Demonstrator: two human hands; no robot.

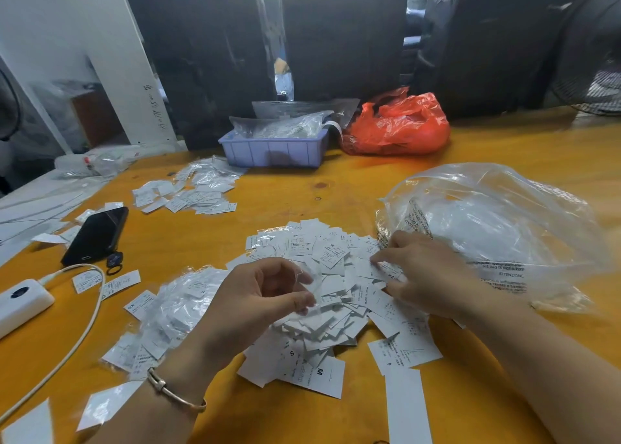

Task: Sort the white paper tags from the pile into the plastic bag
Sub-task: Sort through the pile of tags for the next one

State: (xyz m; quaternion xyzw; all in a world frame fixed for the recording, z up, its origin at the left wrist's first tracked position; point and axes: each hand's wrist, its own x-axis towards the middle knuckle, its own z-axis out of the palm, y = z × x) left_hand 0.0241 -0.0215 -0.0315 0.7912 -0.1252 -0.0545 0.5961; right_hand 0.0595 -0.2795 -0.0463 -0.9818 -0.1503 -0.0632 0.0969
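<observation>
Fingertips of the right hand (416, 272) pinch white paper tags (322, 289); the left hand (265, 295) holds a small clear sleeve (311, 284). Better to lift few, cleanly, toward the big clear plastic bag (497, 228).

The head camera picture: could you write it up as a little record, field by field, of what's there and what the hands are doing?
surface: orange table
main pile: white paper tags, middle of table
left hand: pinches a small clear sleeve above the pile
right hand: fingers down on tags at the pile's right edge
plastic bag: large, clear, right of the pile
far side: lilac tray, red bag
left side: black phone, white charger
</observation>
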